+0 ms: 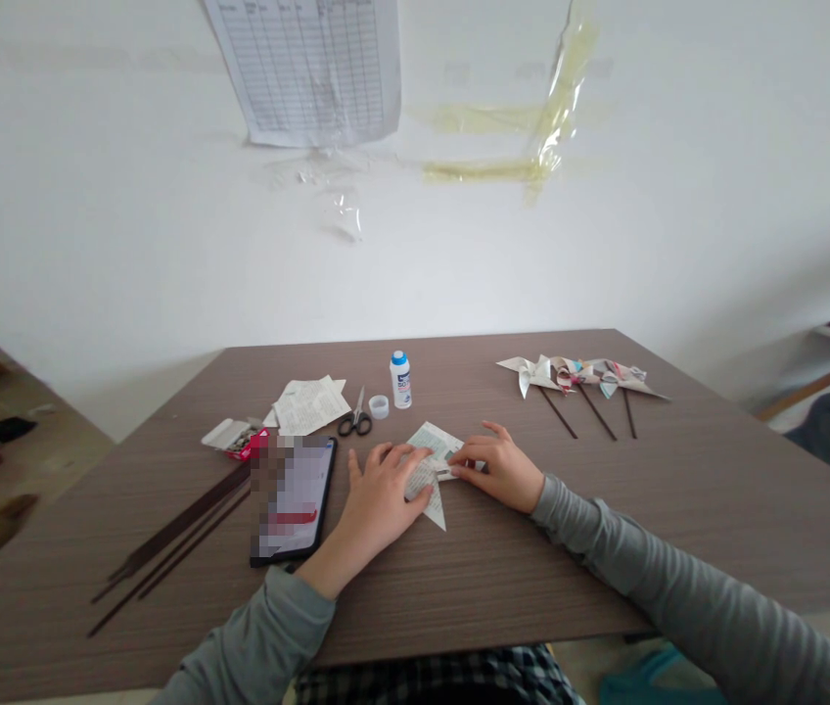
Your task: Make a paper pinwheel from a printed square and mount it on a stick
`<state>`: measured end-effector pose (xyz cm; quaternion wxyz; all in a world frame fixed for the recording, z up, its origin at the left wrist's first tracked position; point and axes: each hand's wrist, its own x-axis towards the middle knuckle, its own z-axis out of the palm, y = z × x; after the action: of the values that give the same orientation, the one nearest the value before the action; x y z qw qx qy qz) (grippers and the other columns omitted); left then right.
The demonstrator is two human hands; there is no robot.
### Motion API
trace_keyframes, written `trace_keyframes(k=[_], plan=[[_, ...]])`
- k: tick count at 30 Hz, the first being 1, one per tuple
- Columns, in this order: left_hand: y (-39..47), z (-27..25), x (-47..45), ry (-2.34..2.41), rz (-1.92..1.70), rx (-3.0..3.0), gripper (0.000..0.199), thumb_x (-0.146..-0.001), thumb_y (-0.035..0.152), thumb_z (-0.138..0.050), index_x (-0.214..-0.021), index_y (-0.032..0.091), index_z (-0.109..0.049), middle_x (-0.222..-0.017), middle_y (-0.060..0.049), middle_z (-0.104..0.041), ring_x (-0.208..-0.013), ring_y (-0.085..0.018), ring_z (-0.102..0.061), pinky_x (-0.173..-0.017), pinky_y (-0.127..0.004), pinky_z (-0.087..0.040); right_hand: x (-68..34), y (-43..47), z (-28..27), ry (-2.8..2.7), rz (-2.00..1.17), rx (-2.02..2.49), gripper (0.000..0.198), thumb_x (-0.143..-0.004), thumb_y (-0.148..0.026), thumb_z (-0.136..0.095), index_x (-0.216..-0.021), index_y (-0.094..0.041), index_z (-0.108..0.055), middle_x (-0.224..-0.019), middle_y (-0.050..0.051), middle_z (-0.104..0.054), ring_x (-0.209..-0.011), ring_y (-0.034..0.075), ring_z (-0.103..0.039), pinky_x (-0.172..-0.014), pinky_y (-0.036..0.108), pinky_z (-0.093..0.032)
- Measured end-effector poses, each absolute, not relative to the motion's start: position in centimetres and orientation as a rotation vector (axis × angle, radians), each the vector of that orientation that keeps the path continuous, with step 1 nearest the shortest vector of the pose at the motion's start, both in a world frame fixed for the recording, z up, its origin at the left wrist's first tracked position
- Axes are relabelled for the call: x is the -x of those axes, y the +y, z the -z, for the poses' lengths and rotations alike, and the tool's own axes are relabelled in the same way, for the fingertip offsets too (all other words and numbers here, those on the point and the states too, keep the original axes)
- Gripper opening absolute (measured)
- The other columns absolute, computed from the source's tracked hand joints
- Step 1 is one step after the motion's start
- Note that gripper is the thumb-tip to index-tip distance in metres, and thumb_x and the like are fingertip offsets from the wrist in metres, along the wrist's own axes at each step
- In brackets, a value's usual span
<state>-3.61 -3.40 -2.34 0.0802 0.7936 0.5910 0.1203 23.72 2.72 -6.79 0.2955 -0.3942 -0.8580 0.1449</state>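
Note:
A printed piece of paper with cut, pointed flaps lies on the table between my hands. My left hand rests over its left side with the fingers spread, pressing it down; that part is hidden. At the paper's right side, my right hand has thumb and fingers pinched together on a flap near the middle. Just beyond the paper are a small white bottle with a blue cap, a clear plastic cap and black-handled scissors. A phone lies left of my left hand.
Three paper pinwheels on dark sticks lie at the back right of the table. On the left are more printed sheets, a small open box and several dark sticks. A wall stands behind the table.

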Motion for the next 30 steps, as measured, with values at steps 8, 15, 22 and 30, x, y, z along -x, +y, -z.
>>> trace_keyframes(k=[8, 15, 22, 30], plan=[[-3.18, 2.38, 3.76, 1.758, -0.3, -2.401, 0.046, -0.119, 0.035, -0.086, -0.163, 0.044, -0.094, -0.177, -0.01, -0.085, -0.171, -0.052, -0.067, -0.152, -0.099, -0.036, -23.89, 2.96, 7.45, -2.301, -0.433, 1.062, 0.017, -0.121, -0.043, -0.084, -0.117, -0.037, -0.1, -0.104, 0.007, -0.097, -0.1, 0.035, -0.096, -0.15, 0.086, -0.049], [-3.4, 1.87, 3.72, 1.753, -0.277, -2.401, 0.047, -0.12, 0.034, -0.084, -0.165, 0.043, -0.094, -0.178, -0.01, -0.085, -0.171, -0.053, -0.067, -0.151, -0.101, -0.036, -23.8, 2.88, 7.15, -2.286, -0.409, 1.039, 0.024, -0.122, -0.052, -0.082, -0.112, -0.041, -0.1, -0.098, 0.005, -0.095, -0.095, 0.036, -0.096, -0.142, 0.079, -0.062], [-3.47, 1.52, 3.58, 1.751, -0.263, -2.382, 0.048, -0.12, 0.032, -0.083, -0.166, 0.041, -0.093, -0.18, -0.012, -0.084, -0.172, -0.055, -0.066, -0.15, -0.104, -0.035, -23.83, 2.87, 7.21, -2.291, -0.413, 1.05, 0.019, -0.121, -0.047, -0.084, -0.113, -0.041, -0.1, -0.1, 0.005, -0.096, -0.097, 0.035, -0.095, -0.146, 0.079, -0.056], [-3.43, 1.9, 3.5, 1.773, -0.289, -2.37, 0.051, -0.118, 0.032, -0.084, -0.168, 0.043, -0.09, -0.179, -0.01, -0.084, -0.172, -0.052, -0.066, -0.152, -0.102, -0.034, -23.85, 3.0, 7.21, -2.289, -0.415, 1.047, 0.021, -0.122, -0.049, -0.084, -0.113, -0.041, -0.101, -0.101, 0.006, -0.096, -0.096, 0.035, -0.095, -0.146, 0.079, -0.057]])
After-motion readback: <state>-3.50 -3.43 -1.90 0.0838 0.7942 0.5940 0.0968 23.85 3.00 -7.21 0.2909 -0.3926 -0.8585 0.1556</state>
